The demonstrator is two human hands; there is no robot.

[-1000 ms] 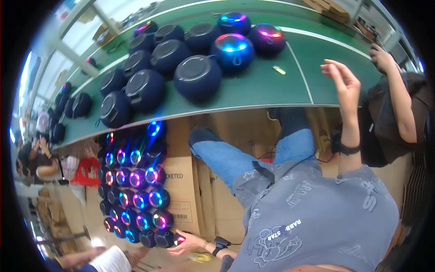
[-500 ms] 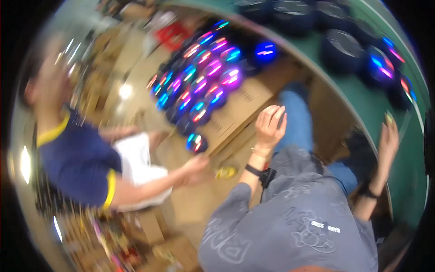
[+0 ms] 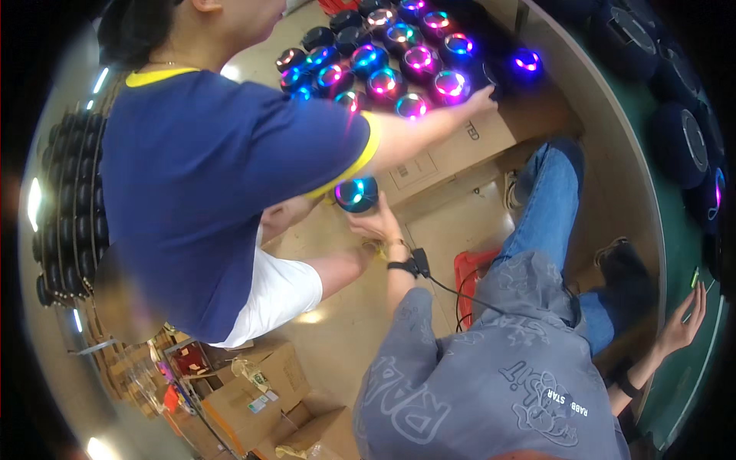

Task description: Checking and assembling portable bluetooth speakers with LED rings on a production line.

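In the head view, cups a dark-blue, ball-shaped speaker (image 3: 356, 195) with a glowing ring, left hand (image 3: 374, 225) clamped on it, near a brown cardboard carton (image 3: 460, 147). Holds the right hand (image 3: 681, 325) with fingers apart at the green surface (image 3: 688, 387), just beside a small yellow-green strip (image 3: 695, 277).

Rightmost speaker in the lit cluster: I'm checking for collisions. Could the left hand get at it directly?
Probably not: the left hand cups another lit speaker, and the co-worker's outstretched arm crosses the way to the rightmost speaker.
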